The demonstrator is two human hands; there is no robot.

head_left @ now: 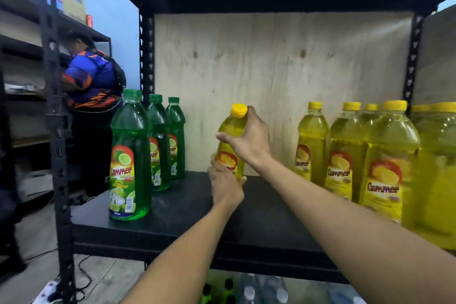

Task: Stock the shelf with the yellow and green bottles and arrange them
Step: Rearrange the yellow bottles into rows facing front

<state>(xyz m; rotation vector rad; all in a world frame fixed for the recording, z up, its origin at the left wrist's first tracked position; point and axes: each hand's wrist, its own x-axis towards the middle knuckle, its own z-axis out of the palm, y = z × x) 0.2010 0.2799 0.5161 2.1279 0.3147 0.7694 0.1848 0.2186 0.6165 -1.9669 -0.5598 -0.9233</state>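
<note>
A yellow bottle (pixel 230 131) with a yellow cap stands upright near the middle back of the black shelf (pixel 172 215). My right hand (pixel 249 140) grips its neck and shoulder from the right. My left hand (pixel 225 185) holds its base. Three green bottles (pixel 129 155) stand in a row along the shelf's left side, front to back. Several yellow bottles (pixel 385 160) crowd the right side, the nearest ones blurred.
A pale plywood back panel (pixel 271 69) closes the shelf behind. Black uprights (pixel 55 131) frame the rack. A person in a blue and orange shirt (pixel 91 79) stands at another rack to the left. More bottles (pixel 246 291) sit on the level below.
</note>
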